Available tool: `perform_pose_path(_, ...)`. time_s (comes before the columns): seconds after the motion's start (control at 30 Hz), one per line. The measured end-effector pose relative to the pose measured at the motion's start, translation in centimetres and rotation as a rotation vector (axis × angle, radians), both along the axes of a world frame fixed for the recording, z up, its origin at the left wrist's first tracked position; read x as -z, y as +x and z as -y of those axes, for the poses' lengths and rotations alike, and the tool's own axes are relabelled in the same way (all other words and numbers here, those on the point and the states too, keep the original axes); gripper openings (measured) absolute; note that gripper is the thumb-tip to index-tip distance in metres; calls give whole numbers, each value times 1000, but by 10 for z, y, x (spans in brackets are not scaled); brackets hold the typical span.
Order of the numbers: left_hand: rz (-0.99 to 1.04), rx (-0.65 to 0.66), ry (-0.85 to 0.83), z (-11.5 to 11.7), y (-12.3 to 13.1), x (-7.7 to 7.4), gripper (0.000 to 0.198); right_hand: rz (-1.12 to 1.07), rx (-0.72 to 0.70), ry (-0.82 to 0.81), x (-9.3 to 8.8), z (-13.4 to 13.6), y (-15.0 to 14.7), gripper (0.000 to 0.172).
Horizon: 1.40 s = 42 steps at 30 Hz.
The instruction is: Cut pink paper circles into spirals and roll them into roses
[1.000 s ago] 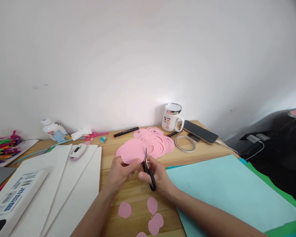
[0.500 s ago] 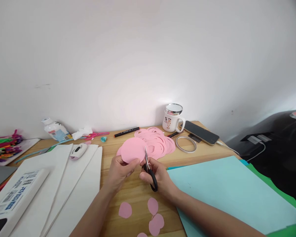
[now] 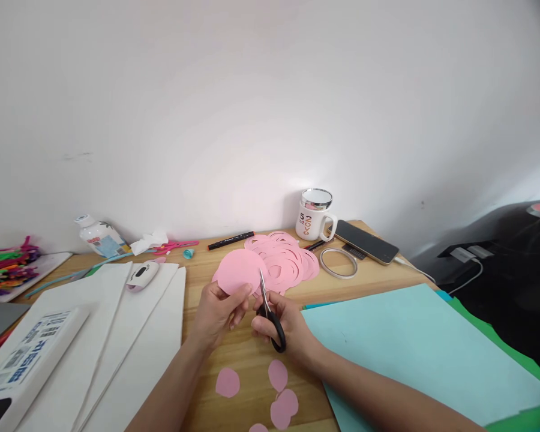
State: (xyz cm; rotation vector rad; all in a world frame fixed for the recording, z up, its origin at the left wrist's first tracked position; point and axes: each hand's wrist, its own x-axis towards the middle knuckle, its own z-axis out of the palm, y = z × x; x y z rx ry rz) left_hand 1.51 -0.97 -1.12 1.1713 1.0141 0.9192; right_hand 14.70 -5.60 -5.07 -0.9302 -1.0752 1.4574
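Paper circle [image 3: 238,271] leftward, in left hand [image 3: 216,314]

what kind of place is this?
Probably a craft spot on a wooden table against a wall, maybe home or office. Signs: scissors beside a pink paper circle, pink cutouts, and a large light-blue sheet.

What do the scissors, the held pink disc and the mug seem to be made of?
Scissors: shiny metal blades, probably steel; dull black handles, likely plastic.
Pink disc: thin, matte, crisply edged, so paper or light card.
Mug: smooth white body, perhaps ceramic; mirrored silver rim suggests metal.
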Motion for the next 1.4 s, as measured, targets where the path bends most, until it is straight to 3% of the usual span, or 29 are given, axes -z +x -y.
perform_pose_path(0.3,-88,33,84,3,1,1,31,-18,28,115,-3,-1,4,45)
perform_pose_path(0.67,-71,35,94,0,-3,8,28,-26,13,108,-5,-1,4,46)
perform_pose_path(1.0,-55,-10,95,0,-1,2,35,-20,30,71,-8,0,4,41)
perform_pose_path(1.4,56,61,32,-2,-2,3,30,-1,11,16,-3,1,1,42)
